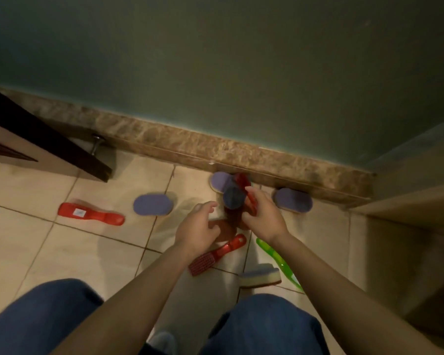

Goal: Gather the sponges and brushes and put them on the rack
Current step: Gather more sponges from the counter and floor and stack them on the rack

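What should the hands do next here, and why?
Probably reach the open left hand down for the red brush lying just beneath it on the tiled floor. The right hand already grips a red brush and purple sponge, while the left holds nothing. No rack is in view, so gathering nearby items first seems sensible.

Dim, soft, blurred wide-angle view

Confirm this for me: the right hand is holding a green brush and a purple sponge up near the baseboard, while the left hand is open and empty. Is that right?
Not quite. In the head view, the brush in the right hand is red, not green. The green brush lies on the floor below that wrist. The rest holds: the purple sponge is in that hand and the left hand is open and empty.
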The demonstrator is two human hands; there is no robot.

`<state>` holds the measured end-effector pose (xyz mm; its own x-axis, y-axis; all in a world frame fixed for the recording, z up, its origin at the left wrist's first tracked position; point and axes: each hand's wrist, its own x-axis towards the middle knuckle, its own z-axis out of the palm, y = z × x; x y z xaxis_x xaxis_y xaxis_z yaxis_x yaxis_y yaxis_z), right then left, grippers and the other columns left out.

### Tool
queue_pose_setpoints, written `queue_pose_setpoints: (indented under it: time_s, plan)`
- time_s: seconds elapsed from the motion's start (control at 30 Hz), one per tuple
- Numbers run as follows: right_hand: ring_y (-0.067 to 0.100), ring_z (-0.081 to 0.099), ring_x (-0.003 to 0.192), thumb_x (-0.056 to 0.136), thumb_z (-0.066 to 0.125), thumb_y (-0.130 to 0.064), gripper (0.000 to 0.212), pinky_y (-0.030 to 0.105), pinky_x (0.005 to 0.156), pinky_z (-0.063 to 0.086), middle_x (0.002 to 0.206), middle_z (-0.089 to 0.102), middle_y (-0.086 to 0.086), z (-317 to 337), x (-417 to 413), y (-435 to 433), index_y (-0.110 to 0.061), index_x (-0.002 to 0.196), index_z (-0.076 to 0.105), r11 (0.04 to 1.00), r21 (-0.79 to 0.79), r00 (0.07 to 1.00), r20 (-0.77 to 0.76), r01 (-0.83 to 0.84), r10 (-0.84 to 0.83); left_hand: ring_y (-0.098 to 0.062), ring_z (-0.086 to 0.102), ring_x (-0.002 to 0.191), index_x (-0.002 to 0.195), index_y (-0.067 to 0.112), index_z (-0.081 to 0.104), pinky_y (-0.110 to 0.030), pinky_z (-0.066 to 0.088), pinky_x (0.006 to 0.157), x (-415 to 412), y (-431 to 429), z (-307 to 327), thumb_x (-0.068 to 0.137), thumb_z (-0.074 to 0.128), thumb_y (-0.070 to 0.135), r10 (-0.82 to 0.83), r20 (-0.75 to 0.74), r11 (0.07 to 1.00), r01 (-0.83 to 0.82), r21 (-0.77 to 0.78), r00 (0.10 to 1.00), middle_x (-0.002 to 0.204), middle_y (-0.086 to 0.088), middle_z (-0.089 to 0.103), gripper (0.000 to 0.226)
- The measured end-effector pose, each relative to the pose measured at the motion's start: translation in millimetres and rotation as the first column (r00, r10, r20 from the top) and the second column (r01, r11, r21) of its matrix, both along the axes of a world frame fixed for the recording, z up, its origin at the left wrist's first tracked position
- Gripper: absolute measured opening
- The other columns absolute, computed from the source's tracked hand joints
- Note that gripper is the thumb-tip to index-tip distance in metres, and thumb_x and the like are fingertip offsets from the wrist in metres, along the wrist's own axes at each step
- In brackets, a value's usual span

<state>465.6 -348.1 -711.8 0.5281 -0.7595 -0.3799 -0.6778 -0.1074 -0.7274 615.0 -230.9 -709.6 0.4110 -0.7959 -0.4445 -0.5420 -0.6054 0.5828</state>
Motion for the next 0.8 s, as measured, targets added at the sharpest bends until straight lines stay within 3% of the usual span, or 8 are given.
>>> queue_pose_setpoints:
  time_s: [0.1,0.2,0.27,0.37,0.5,0.6,0.67,0.8]
  plan:
    - [0.024,0.043,0.13,0.075,0.064,-0.013,0.07,0.032,0.104,0.038,0.142,0.048,0.005,-31,10,-14,-0.02,0.141,0.044,0.983,-0.117,0.99,-0.038,-0.139,0.135,-0.015,0.054,0.117,0.141,0.03,0.041,-0.034,0.049,0.093,3,-3,-34,0.081,0.064,0.022,-0.033,0.045,0.999,0.033,0.01,0.998,0.135,0.002,0.052,0.065]
    - [0.026,0.031,0.14,0.075,0.058,-0.007,0.071,0.034,0.111,0.028,0.147,0.043,0.003,-48,18,-23,-0.021,0.142,0.042,0.898,-0.276,0.938,-0.15,-0.343,0.312,-0.017,0.052,0.119,0.142,0.028,0.04,-0.034,0.047,0.094,4,-3,-56,0.079,0.067,0.025,-0.105,0.074,0.993,0.1,0.057,0.992,0.138,0.001,0.048,0.068]
    - [0.022,0.011,0.149,0.078,0.053,-0.004,0.074,0.037,0.119,0.012,0.157,0.03,-0.002,-55,22,-31,-0.024,0.147,0.036,0.751,-0.363,0.832,-0.301,-0.551,0.465,-0.018,0.05,0.122,0.142,0.027,0.04,-0.033,0.045,0.096,5,-2,-67,0.078,0.067,0.026,-0.155,0.089,0.985,0.147,0.093,0.984,0.14,0.0,0.046,0.069]
    - [0.021,-0.011,0.15,0.086,0.049,-0.005,0.077,0.04,0.117,-0.017,0.163,0.011,-0.003,-65,27,-41,-0.026,0.154,0.019,0.502,-0.431,0.662,-0.496,-0.75,0.562,-0.018,0.045,0.128,0.143,0.026,0.038,-0.03,0.041,0.1,1,0,-81,0.077,0.067,0.027,-0.208,0.135,0.973,0.192,0.124,0.969,0.143,0.001,0.044,0.072]
    - [0.028,-0.017,0.149,0.096,0.041,-0.013,0.071,0.049,0.115,-0.02,0.164,0.002,-0.001,-75,31,-49,-0.024,0.156,0.004,0.323,-0.426,0.534,-0.635,-0.845,0.558,-0.018,0.041,0.132,0.144,0.024,0.036,-0.028,0.035,0.105,-4,-2,-98,0.076,0.07,0.027,-0.234,0.163,0.969,0.217,0.119,0.958,0.144,0.0,0.044,0.076]
    - [0.03,-0.012,0.149,0.097,0.034,-0.015,0.067,0.051,0.114,-0.019,0.164,0.009,0.001,-80,32,-50,-0.023,0.156,0.004,0.288,-0.413,0.503,-0.665,-0.864,0.552,-0.02,0.039,0.133,0.144,0.022,0.035,-0.029,0.031,0.108,-9,-3,-106,0.077,0.07,0.033,-0.251,0.176,0.964,0.229,0.138,0.952,0.145,-0.002,0.043,0.077]
    - [0.029,-0.002,0.15,0.094,0.022,-0.016,0.063,0.052,0.114,-0.017,0.16,0.02,0.005,-81,31,-50,-0.021,0.156,0.012,0.329,-0.425,0.537,-0.632,-0.843,0.559,-0.021,0.038,0.132,0.143,0.022,0.035,-0.029,0.028,0.109,-11,-3,-110,0.078,0.069,0.041,-0.26,0.202,0.96,0.23,0.158,0.944,0.143,-0.002,0.043,0.076]
    - [0.028,0.013,0.148,0.088,0.05,-0.008,0.066,0.052,0.114,-0.017,0.152,0.033,0.008,-84,26,-48,-0.021,0.15,0.031,0.405,-0.488,0.631,-0.53,-0.773,0.566,-0.024,0.04,0.125,0.143,0.024,0.035,-0.032,0.034,0.103,-14,1,-113,0.078,0.065,0.05,-0.285,0.279,0.951,0.233,0.203,0.917,0.135,-0.005,0.043,0.076]
